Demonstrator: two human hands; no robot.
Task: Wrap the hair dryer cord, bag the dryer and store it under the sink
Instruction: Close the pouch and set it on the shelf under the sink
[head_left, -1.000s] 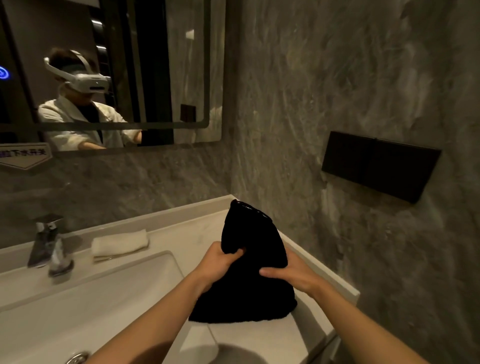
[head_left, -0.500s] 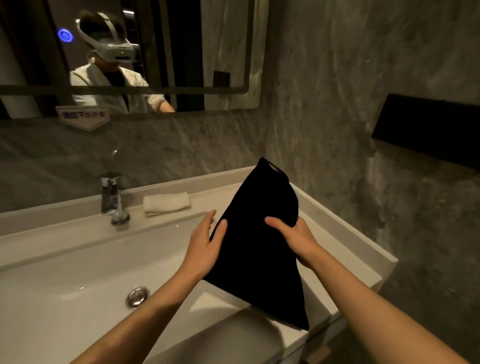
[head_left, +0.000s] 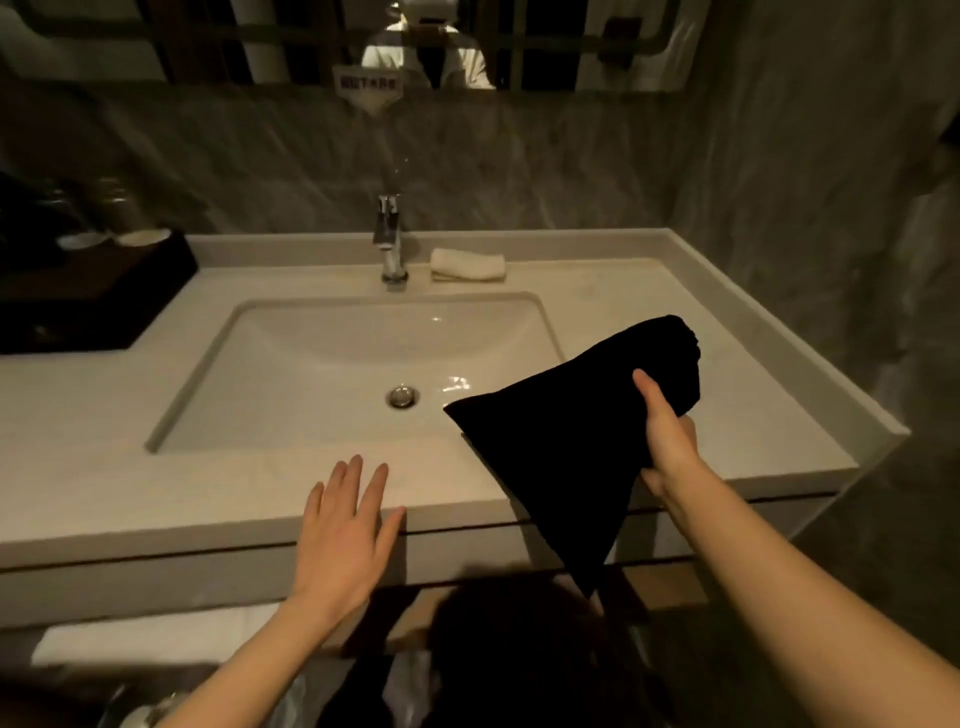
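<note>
A black cloth bag (head_left: 566, 436) hangs tilted over the front right of the white sink counter (head_left: 727, 415), its lower corner dropping past the counter's front edge. My right hand (head_left: 667, 436) grips the bag near its upper part, thumb on the near face. The hair dryer and its cord are hidden, presumably inside the bag. My left hand (head_left: 340, 530) is open with fingers spread, over the counter's front edge and holding nothing. Below the counter a dim open shelf space (head_left: 519, 623) shows.
The basin (head_left: 337, 374) with its drain sits mid-counter, a chrome faucet (head_left: 389, 244) behind it and a rolled white towel (head_left: 467, 264) beside that. A dark tray (head_left: 88, 296) with cups stands at the left. White towels (head_left: 156, 639) lie under the counter. A grey wall closes the right side.
My view has swung left and down toward the counter front. My left hand let go of the bag and dropped to the counter edge. My right hand alone carries the bag forward and lower.
</note>
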